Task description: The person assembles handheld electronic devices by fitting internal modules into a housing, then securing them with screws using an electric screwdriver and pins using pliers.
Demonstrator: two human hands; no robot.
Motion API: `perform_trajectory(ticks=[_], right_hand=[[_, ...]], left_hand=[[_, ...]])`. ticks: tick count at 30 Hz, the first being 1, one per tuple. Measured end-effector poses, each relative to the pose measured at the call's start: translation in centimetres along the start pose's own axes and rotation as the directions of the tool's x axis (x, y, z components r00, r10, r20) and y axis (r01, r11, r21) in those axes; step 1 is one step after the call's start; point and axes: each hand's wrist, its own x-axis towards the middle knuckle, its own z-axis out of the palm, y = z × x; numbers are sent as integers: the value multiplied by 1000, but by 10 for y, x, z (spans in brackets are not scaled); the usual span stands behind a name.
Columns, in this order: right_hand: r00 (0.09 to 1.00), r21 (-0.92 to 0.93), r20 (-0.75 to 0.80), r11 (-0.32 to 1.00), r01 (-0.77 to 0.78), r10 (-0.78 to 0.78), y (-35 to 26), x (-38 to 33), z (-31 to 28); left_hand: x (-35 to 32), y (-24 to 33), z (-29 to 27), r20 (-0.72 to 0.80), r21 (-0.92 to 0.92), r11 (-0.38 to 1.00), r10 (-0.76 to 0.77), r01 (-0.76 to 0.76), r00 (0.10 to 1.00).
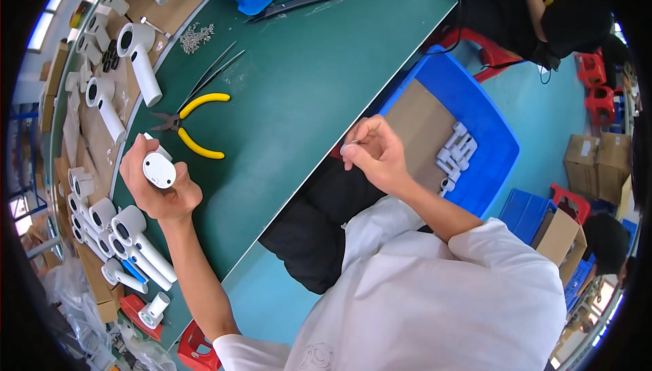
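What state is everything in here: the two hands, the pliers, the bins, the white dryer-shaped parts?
Left hand: closed around a white round-capped part, held above the green table.
Right hand: fingers pinched on something tiny, too small to tell.
Yellow pliers: lying on the table, handles spread.
Blue bin: open, cardboard lined, small white pieces at one side.
White dryer bodies: lying in a cluster, untouched.
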Motion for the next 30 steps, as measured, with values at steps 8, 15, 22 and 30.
perform_trajectory(ticks=[8,15,22,30], right_hand=[[991,159,53,979,-129,121,8,-23,33],[983,224,-7,959,-176,182,17,-24,47],[977,182,-52,963,-197,209,28,-21,50],[826,34,92,827,-561,556,11,-31,33]], left_hand=[[2,-2,1,6,7,1000,-4,4,1000],[0,0,-3,46,-11,1000,-12,12,999],[-1,0,-2,51,14,1000,-3,2,999],[5,-3,5,-61,-135,991,-3,-5,998]])
